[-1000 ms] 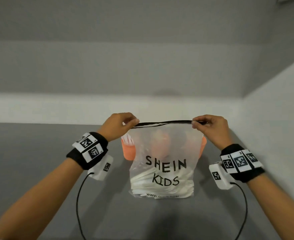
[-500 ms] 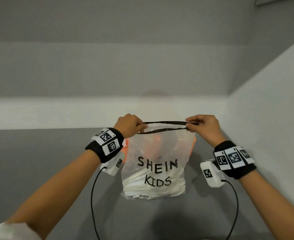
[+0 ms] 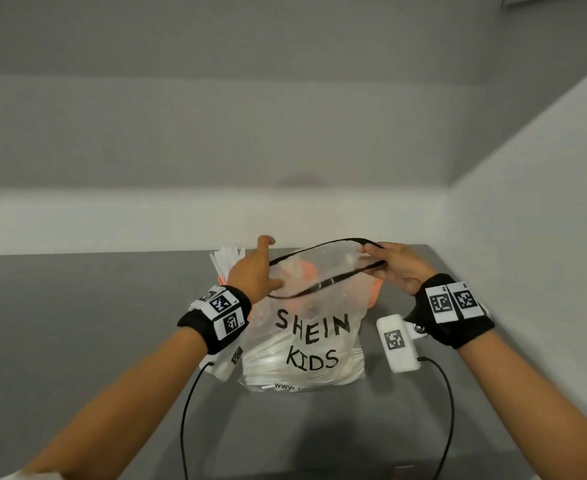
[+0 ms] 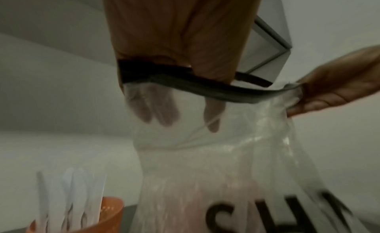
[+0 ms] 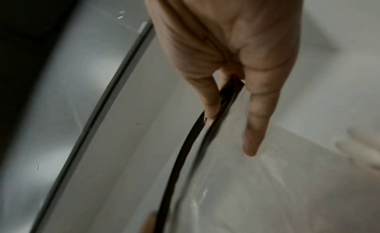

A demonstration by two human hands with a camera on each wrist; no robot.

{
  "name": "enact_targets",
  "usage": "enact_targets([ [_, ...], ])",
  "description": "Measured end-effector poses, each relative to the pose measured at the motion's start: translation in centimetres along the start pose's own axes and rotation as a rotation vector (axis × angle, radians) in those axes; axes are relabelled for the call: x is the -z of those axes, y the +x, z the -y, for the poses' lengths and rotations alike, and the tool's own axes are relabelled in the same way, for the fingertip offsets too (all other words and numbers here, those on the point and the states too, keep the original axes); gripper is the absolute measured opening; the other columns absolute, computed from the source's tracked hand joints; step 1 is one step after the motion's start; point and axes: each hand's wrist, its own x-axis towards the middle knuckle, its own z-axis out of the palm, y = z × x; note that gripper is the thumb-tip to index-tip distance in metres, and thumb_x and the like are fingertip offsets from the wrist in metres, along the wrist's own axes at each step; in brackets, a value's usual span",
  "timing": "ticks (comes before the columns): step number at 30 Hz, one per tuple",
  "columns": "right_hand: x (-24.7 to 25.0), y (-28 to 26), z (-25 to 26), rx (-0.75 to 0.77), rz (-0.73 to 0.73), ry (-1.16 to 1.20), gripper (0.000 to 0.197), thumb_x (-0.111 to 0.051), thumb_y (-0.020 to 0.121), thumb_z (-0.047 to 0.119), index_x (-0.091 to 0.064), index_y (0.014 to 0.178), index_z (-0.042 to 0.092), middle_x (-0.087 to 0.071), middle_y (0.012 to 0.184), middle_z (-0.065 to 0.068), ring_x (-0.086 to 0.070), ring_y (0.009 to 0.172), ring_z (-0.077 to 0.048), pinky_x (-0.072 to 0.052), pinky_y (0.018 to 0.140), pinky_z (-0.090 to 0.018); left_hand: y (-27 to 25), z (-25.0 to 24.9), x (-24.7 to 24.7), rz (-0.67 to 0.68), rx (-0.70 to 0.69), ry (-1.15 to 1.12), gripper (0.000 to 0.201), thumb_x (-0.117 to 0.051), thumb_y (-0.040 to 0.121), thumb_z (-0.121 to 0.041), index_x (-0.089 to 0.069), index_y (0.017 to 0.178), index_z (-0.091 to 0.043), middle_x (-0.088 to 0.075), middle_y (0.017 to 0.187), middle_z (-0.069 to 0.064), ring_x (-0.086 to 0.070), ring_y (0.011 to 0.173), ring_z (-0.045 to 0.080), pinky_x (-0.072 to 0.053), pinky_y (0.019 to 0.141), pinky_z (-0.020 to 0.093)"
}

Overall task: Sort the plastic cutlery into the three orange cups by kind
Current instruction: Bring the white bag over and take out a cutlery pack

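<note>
The bag (image 3: 305, 341) veils the orange cups (image 3: 308, 271) behind it; left hand (image 3: 255, 271) fingers hidden inside.

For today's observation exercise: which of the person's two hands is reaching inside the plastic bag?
The left hand: its fingers show through the clear plastic bag below the black rim. The right hand stays outside, pinching that rim.

A grey table (image 3: 77, 341) bears a clear bag (image 3: 305, 341) and orange cups (image 3: 307, 270).

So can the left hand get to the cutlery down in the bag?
Probably yes. The bag is open, the right hand pinches its rim, and the left hand already reaches inside, above the cutlery.
</note>
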Motion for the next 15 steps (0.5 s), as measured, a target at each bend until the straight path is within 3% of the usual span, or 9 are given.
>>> enact_targets([
  [4, 0.2, -0.3, -0.6, -0.234, 0.011, 0.501, 0.021, -0.039, 0.097, 0.004, -0.055, 0.084, -0.002, -0.067, 0.06, -0.015, -0.067, 0.049, -0.021, -0.056, 0.045, -0.033, -1.5, 0.6, -3.0, 0.229, -0.009, 0.205, 0.035, -0.053, 0.091, -0.027, -0.05, 0.12, -0.009, -0.065, 0.106, 0.012, -0.061, 0.098, 0.028, -0.044, 0.075, 0.03],
  [7, 0.1, -0.3, -2.2, -0.28, 0.015, 0.535, 0.007, -0.052, 0.09, 0.001, -0.058, 0.092, 0.001, -0.069, 0.063, -0.011, -0.068, 0.053, -0.02, -0.057, 0.047, -0.033, -1.3, 2.1, -3.7, 0.174, 0.125, 0.151, 0.032, -0.04, 0.097, -0.027, -0.059, 0.114, -0.008, -0.066, 0.102, 0.013, -0.063, 0.093, 0.029, -0.048, 0.076, 0.032],
  [8, 0.2, -0.4, -2.7, -0.268, 0.042, 0.527, 0.016, -0.062, 0.081, 0.0, -0.06, 0.097, 0.004, -0.069, 0.069, -0.008, -0.068, 0.057, -0.018, -0.058, 0.052, -0.031, -0.9, 2.6, -3.5, 0.149, 0.191, 0.073, 0.031, -0.039, 0.097, -0.023, -0.06, 0.113, -0.006, -0.066, 0.102, 0.015, -0.062, 0.089, 0.029, -0.048, 0.075, 0.033],
  [9, 0.4, -0.4, -3.4, -0.267, 0.091, 0.482, 0.032, -0.07, 0.073, 0.002, -0.062, 0.103, 0.008, -0.067, 0.075, -0.004, -0.066, 0.059, -0.015, -0.058, 0.055, -0.028, -0.5, 2.9, -3.3, 0.122, 0.269, -0.068, 0.029, -0.039, 0.096, -0.019, -0.06, 0.11, -0.005, -0.065, 0.1, 0.016, -0.061, 0.083, 0.03, -0.05, 0.072, 0.033],
  [10, 0.6, -0.7, -4.0, -0.272, 0.144, 0.366, 0.034, -0.07, 0.073, 0.007, -0.062, 0.105, 0.012, -0.062, 0.075, 0.0, -0.062, 0.055, -0.01, -0.056, 0.053, -0.023, -0.3, 3.1, -3.1, 0.096, 0.372, -0.291, 0.025, -0.04, 0.095, -0.014, -0.06, 0.107, -0.005, -0.063, 0.097, 0.016, -0.059, 0.076, 0.028, -0.053, 0.066, 0.033],
  [12, 0.4, -2.1, -4.8, -0.226, 0.255, -0.058, 0.008, -0.061, 0.085, 0.014, -0.063, 0.093, 0.014, -0.049, 0.055, 0.007, -0.042, 0.036, -0.002, -0.038, 0.035, -0.013, -0.3, 2.7, -2.5, 0.102, 0.587, -0.877, 0.018, -0.042, 0.093, -0.004, -0.059, 0.095, -0.009, -0.056, 0.09, 0.011, -0.056, 0.07, 0.021, -0.056, 0.051, 0.027],
  [13, 0.3, -2.5, -5.6, -0.221, 0.317, -0.251, 0.005, -0.06, 0.087, 0.017, -0.064, 0.087, 0.014, -0.043, 0.049, 0.008, -0.033, 0.034, -0.002, -0.029, 0.033, -0.012, -0.4, 2.3, -2.2, 0.106, 0.665, -1.121, 0.019, -0.041, 0.092, 0.0, -0.056, 0.086, -0.01, -0.054, 0.085, 0.01, -0.055, 0.069, 0.019, -0.056, 0.047, 0.026],
  [14, -0.1, -3.1, -6.2, -0.225, 0.386, -0.423, 0.011, -0.065, 0.085, 0.022, -0.065, 0.09, 0.012, -0.042, 0.048, 0.005, -0.03, 0.035, -0.003, -0.026, 0.034, -0.013, -0.5, 1.9, -2.1, 0.107, 0.731, -1.309, 0.023, -0.039, 0.092, 0.003, -0.052, 0.079, -0.01, -0.054, 0.078, 0.009, -0.053, 0.067, 0.018, -0.055, 0.047, 0.026],
  [15, -0.2, -3.1, -7.1, -0.217, 0.421, -0.55, 0.03, -0.07, 0.08, 0.028, -0.064, 0.1, 0.006, -0.048, 0.051, -0.002, -0.034, 0.038, -0.006, -0.029, 0.037, -0.014, -0.8, 1.6, -2.1, 0.117, 0.786, -1.458, 0.026, -0.037, 0.092, 0.006, -0.049, 0.075, -0.009, -0.053, 0.068, 0.009, -0.052, 0.062, 0.017, -0.053, 0.046, 0.025],
])
